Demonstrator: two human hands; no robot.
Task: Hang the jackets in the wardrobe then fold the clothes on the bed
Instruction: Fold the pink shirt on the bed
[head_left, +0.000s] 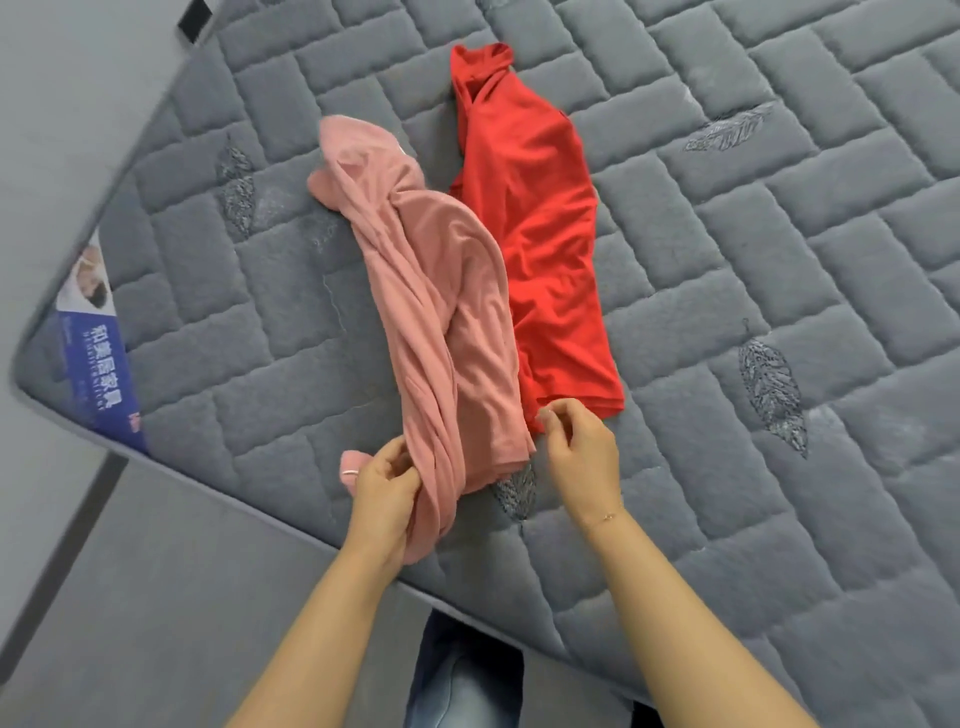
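Head view. Two garments lie on the grey quilted mattress (727, 312), side by side and touching along their inner edges: a pink garment (447, 312) on the left and a red garment (535, 223) on the right. Both are bunched and twisted, not yet flat. No jacket and no wardrobe appear in this view, so the step in hand is judged to be the folding stage, at its very start.

The left hand (382, 493) grips the near end of the pink garment, fingers curled round a twisted bundle of cloth at the mattress edge. The right hand (579, 441) is at the near hem of the red garment, fingers bent in a narrow pinch; whether cloth is actually caught between them cannot be told.

Next move, as a judgement: separate the two garments, lift one clear, untwist it and spread it flat before the first fold. The twisted pink cloth may drag the red one with it.

Containers: none is visible. The mattress carries only the two garments; a blue printed label (98, 358) sits on its left side.
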